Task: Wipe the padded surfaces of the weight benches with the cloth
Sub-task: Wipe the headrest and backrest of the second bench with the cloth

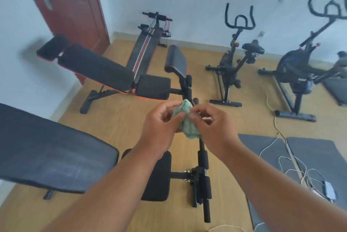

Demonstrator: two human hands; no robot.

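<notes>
A crumpled green cloth (188, 126) is held in the air between both hands at the centre of the view. My left hand (159, 128) grips its left side with curled fingers. My right hand (212, 126) pinches its upper right part. Below and to the left lies the near weight bench (52, 154) with a long black back pad and a small seat pad (159, 181). Farther back stands a second weight bench (97, 68) with black, red-edged pads, a seat pad (154, 87) and a raised curl pad (176, 60).
A sit-up board (145, 49) leans toward the back wall beside a red-brown door (65, 6). Two exercise bikes (234, 62) (300, 70) stand at the right. Grey floor mats (272, 149) with white cables (293, 156) lie at the right. A person sits at the far right edge.
</notes>
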